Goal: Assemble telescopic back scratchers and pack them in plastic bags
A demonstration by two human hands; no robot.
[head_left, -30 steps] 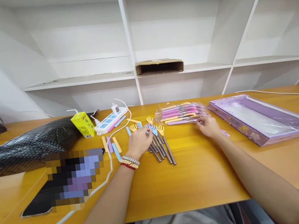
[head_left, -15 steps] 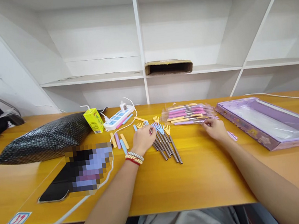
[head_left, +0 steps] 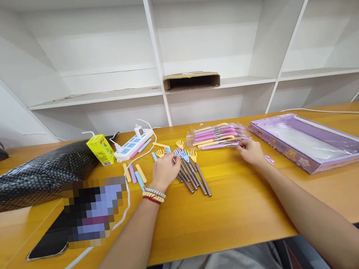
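Note:
My left hand [head_left: 165, 170], wearing bracelets [head_left: 154, 194] at the wrist, is closed by the claw ends of a fanned group of back scratchers [head_left: 195, 174]. Their heads are yellow, blue and purple, and their metal rods point toward me. What its fingers hold, if anything, is hidden. At the front right corner of a pile of plastic-wrapped back scratchers [head_left: 220, 133] with pink, yellow and purple handles, my right hand [head_left: 250, 151] is closed with fingertips pinched. Whether it grips a wrapper cannot be made out. Loose coloured handle sleeves [head_left: 133, 174] lie left of my left hand.
A purple open box [head_left: 308, 166] with clear plastic inside sits at right. Leftward are a power strip [head_left: 135, 145], a yellow drink carton [head_left: 101, 150], a black wrapped parcel [head_left: 40, 175] and a phone [head_left: 48, 238]. A white cable [head_left: 83, 254] crosses the table. A cardboard box [head_left: 191, 81] stands on the shelf.
The view has shifted slightly, so most things appear further left. Both hands stay in nearly the same places beside the back scratchers and the wrapped pile.

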